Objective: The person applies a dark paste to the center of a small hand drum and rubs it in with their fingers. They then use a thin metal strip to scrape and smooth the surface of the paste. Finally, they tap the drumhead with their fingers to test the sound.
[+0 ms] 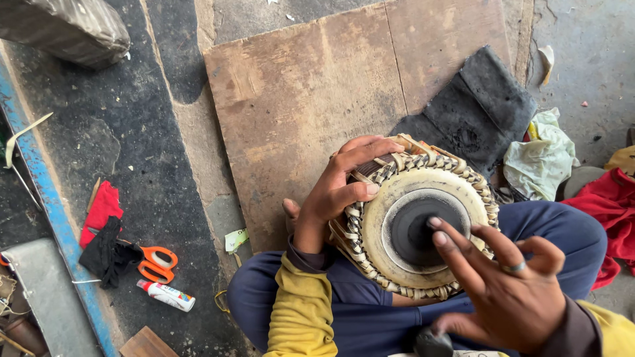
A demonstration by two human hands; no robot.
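Head view showed my left hand (337, 192) wrapped over the far-left edge of the drum (413, 218), fingers curled tight across its braided rim and straps, thumb tucked at the side. My right hand (503, 291) held nothing; its fingers were spread, with two fingertips (434, 223) resting on the black circle (418, 231) in the middle of the pale skin. The drum lay tipped in my lap on my blue trousers (562, 231), its head turned up toward me and its long axis running down and away under my left palm. Just beyond my left hand lay one wooden board (297, 99) with one dark mat (476, 106) beside it; past my right hand sat one pale rag (542, 155) and one red cloth (612, 211). Well off to my left lay one pair of orange scissors (157, 263), one small tube (167, 295), another red cloth (101, 208) and one black cloth (109, 254).
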